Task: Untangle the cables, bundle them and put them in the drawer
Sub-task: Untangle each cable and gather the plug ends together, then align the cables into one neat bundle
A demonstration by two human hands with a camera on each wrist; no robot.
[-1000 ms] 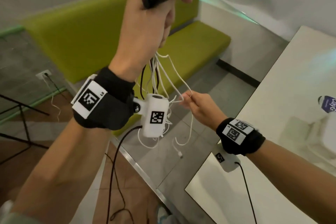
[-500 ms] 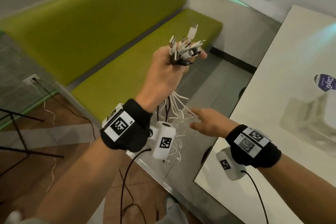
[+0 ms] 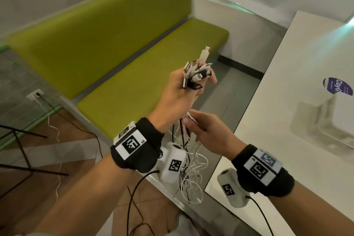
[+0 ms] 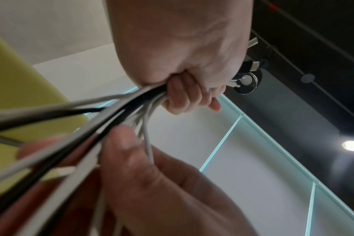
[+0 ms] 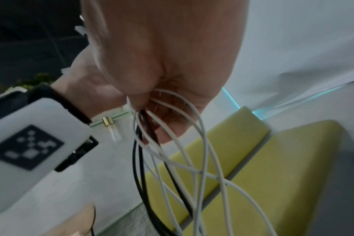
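At the centre of the head view the left hand [image 3: 179,99] was raised with its fingers curled tight round the cables [image 3: 188,161] near their plug ends, and the connectors [image 3: 197,72] — white, black and metal-tipped — fanned out above the fist. One long white USB plug [image 3: 204,54] stood highest, pointing toward the top of the frame. The left wrist view confirmed the grip: fingers [image 4: 182,95] wrapped closed over a mixed bunch of white and black leads, which ran down to the lower left of that frame. Just below, the right hand [image 3: 207,132] had its thumb and fingers gathered on the same strands immediately under the left fist; the right wrist view showed several white leads and a black one passing through its curled fingers [image 5: 168,127]. Below both hands the remaining length hung in a loose tangle of white loops with a few dark strands, in the lower centre of the head view, clear of any surface. A green bench [image 3: 118,44] filled the upper left of the frame, and a white table [image 3: 287,101] occupied the right side, with a translucent container [image 3: 325,126] on it. No drawer could be made out.
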